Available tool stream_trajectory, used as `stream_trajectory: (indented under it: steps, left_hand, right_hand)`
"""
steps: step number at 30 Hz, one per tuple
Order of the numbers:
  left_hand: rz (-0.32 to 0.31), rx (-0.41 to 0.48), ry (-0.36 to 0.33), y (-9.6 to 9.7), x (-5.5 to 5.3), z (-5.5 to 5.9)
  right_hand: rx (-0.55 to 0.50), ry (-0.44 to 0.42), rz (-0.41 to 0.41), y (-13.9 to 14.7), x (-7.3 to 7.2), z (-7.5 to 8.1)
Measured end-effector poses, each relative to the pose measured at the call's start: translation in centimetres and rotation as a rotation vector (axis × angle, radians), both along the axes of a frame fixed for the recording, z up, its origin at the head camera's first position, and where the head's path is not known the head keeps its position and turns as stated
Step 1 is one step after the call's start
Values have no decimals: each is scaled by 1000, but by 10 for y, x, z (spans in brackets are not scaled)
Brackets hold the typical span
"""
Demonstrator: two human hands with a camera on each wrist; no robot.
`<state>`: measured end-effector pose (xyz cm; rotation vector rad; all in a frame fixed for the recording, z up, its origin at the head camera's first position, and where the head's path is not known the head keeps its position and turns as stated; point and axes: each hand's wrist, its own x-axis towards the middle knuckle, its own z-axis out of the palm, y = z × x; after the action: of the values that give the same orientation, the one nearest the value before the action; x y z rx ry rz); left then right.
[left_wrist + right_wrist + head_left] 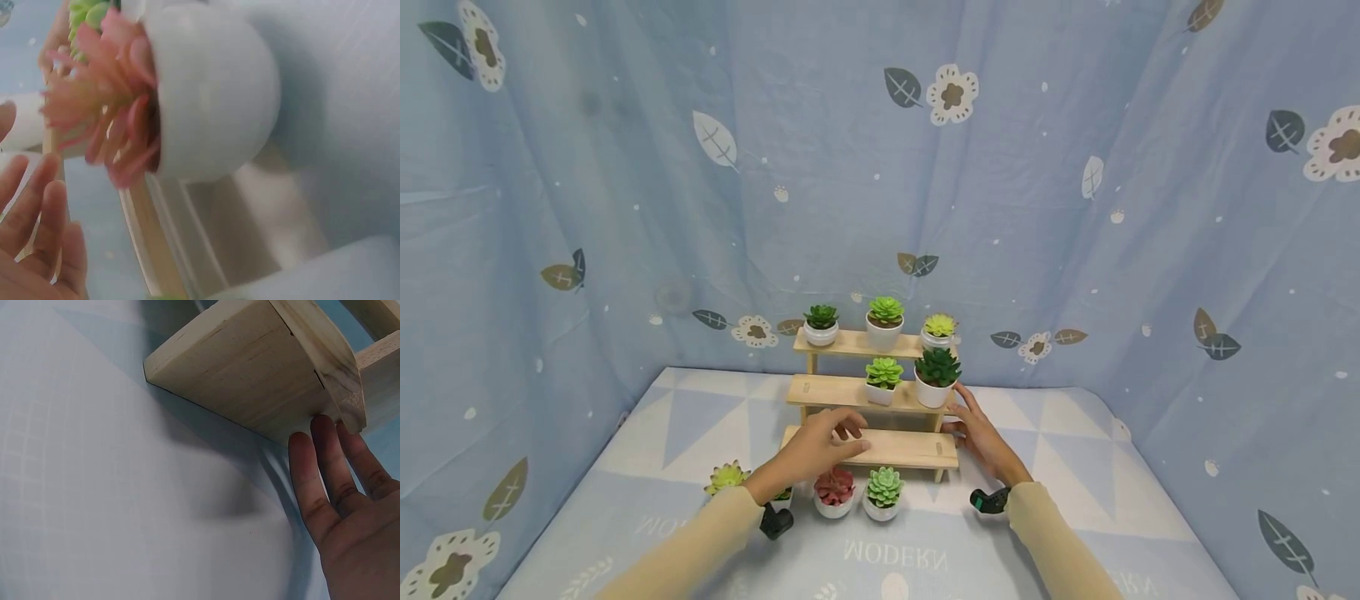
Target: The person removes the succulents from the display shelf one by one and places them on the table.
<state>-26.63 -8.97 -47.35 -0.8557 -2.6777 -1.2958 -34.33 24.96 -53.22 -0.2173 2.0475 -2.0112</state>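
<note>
A three-tier wooden stand point(872, 450) holds potted succulents. My left hand point(823, 442) hovers over its lowest tier, fingers loosely bent around nothing. My right hand point(981, 433) is at the stand's right end; in the right wrist view its straight fingers point(304, 469) touch the wooden side panel point(237, 381). On the middle tier are a bright green succulent point(883, 373) and a dark green one point(937, 368) in white pots. A red succulent point(834, 486) and a pale green one point(883, 487) stand on the table before the stand.
The top tier bears a dark green succulent point(822, 317), a bright green one point(886, 312) and a yellow-green one point(940, 326). Another yellow-green succulent point(727, 477) and a partly hidden pot point(782, 500) sit by my left wrist. Patterned curtain point(850, 167) surrounds the table.
</note>
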Motion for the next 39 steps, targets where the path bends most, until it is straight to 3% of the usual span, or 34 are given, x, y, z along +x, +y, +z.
stream_trajectory:
  steps: [4, 9, 18, 29, 39]
  left_hand:
    - [45, 119, -20, -3, -8, 6]
    - [99, 207, -14, -5, -18, 17]
    - [160, 246, -32, -5, -31, 31]
    - [60, 266, -134, 2, -45, 32]
    - [71, 261, -140, 5, -57, 31]
  right_hand:
    - [4, 1, 0, 0, -1, 1]
    - [12, 3, -2, 0, -2, 2]
    - [26, 10, 14, -1, -2, 4]
    - [20, -1, 2, 1, -1, 1]
    - [14, -4, 2, 1, -1, -2]
